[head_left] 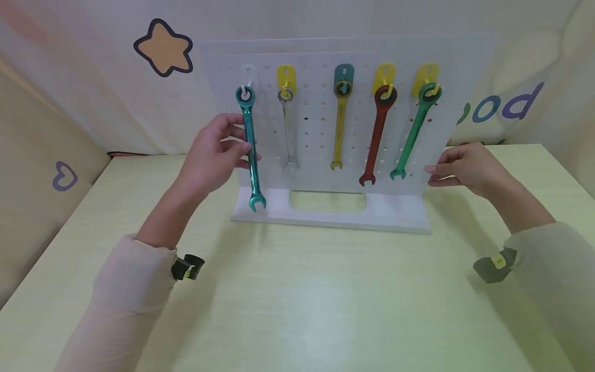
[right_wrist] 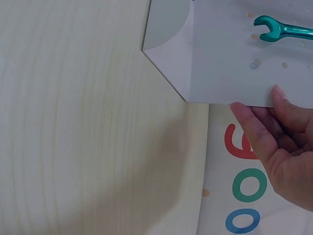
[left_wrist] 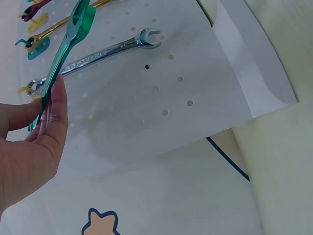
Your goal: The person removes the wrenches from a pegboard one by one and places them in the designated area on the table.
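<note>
Surface: pale yellow-green wooden table [head_left: 297,299].
Standing on it: white pegboard stand [head_left: 325,209], base flat on the table, towards its far edge.
Base: rectangular cutout at its middle, table showing through.

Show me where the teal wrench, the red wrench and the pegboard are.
teal wrench [head_left: 251,155], head view, middle of its shaft beside the left hand's fingers.
red wrench [head_left: 375,139], head view, middle of its shaft.
pegboard [head_left: 313,129], head view, bare perforated face between two wrenches.

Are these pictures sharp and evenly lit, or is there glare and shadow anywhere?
Head view: soft even light, faint arm shadows on the table, edges bowed by the wide lens. Left wrist view: the teal wrench glints and the left hand looks soft. Right wrist view: the right hand casts a broad dim shadow.
</note>
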The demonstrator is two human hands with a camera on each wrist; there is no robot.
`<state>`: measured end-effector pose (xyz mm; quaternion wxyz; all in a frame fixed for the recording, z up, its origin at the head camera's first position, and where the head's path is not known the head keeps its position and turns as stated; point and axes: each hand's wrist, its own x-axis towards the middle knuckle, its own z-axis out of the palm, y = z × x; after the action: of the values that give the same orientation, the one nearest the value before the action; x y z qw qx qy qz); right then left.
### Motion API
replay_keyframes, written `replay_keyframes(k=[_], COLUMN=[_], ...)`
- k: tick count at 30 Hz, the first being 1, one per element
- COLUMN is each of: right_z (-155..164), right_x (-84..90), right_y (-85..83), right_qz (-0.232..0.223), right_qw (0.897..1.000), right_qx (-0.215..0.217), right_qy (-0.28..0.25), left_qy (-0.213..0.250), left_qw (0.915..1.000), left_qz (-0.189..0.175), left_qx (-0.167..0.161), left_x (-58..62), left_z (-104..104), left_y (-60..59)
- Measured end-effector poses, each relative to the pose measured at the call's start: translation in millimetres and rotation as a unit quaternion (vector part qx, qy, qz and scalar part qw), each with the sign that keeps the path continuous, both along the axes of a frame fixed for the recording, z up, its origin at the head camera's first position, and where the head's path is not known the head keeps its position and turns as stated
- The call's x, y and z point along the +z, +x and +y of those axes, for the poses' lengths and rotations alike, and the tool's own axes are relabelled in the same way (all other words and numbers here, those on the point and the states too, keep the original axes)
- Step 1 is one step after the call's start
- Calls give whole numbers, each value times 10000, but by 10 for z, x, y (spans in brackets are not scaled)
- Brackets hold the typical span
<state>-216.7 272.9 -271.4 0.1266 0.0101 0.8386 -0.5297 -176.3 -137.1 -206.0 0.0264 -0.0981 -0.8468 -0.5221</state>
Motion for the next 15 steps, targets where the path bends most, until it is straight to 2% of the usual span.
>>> replay_keyframes(k=[7, 15], right_z=[2, 1], right_x=[0, 1], right_y=[-19, -8], right_qz=[-16, -1], right_qw=[10000, 9999], right_qx=[8, 67], right_qy=[-16, 139], left_qy=[-53, 59], left_qw=[9999, 10000], left_qz=[17, 59], left_qx=[132, 53], left_x=[67, 104], left_z=[-1, 29], left_y=[26, 57])
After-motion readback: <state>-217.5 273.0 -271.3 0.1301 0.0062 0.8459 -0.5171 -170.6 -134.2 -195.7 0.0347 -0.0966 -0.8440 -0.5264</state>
